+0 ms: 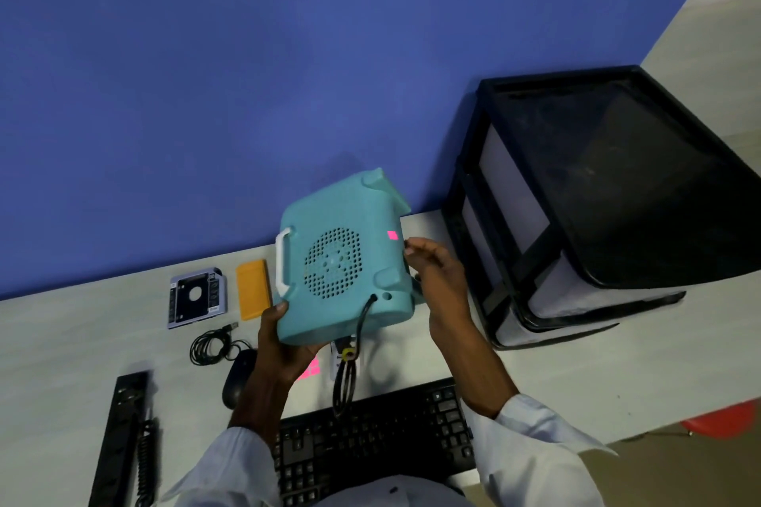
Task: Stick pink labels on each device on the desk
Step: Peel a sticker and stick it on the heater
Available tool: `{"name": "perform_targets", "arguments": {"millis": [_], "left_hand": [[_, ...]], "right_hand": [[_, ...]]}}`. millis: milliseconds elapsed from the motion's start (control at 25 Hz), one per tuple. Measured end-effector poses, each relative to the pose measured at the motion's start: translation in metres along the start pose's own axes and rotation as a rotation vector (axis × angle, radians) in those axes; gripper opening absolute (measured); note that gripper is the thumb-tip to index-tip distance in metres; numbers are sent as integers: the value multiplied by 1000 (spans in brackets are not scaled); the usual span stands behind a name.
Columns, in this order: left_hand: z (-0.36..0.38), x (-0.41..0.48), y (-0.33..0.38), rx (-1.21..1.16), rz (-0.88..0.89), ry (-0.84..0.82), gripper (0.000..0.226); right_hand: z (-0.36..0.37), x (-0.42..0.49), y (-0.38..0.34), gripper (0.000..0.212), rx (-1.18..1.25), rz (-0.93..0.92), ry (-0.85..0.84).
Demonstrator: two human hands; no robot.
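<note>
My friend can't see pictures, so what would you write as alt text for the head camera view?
A person holds a teal box with a round vent up over a desk, left hand gripping its lower corner, right hand by the edge next to a pink label stuck on it. Below lie a black keyboard, a mouse and more pink labels.

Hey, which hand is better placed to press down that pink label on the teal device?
Likely the right. The right hand sits open just beside the pink label, while the left hand grips the teal device by its lower corner, holding it above the desk.
</note>
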State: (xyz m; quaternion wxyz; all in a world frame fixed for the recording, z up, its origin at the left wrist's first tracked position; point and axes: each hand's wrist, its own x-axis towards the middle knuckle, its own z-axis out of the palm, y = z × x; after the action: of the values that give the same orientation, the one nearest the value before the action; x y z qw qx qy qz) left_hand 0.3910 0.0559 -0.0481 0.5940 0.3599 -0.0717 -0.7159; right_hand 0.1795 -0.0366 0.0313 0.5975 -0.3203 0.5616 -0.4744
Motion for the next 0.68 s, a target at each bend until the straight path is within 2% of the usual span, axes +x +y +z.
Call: {"name": "perform_targets", "arguments": {"millis": [80, 160, 320, 440, 560, 680], "left_hand": [[10, 4, 3, 87, 43, 92, 71], [19, 14, 4, 218, 74, 174, 67], [45, 28, -1, 494, 141, 387, 84], [69, 41, -16, 573, 224, 473, 72], [95, 62, -28, 687, 315, 520, 70], [117, 83, -38, 899, 317, 554, 83]], "right_hand": [[-10, 0, 15, 8, 13, 22, 70], [-17, -2, 27, 20, 7, 88, 117], [-23, -5, 56, 33, 81, 260, 53], [-28, 8, 76, 44, 84, 261, 95], [-40, 26, 80, 36, 44, 255, 147], [-52, 46, 89, 29, 62, 302, 159]]}}
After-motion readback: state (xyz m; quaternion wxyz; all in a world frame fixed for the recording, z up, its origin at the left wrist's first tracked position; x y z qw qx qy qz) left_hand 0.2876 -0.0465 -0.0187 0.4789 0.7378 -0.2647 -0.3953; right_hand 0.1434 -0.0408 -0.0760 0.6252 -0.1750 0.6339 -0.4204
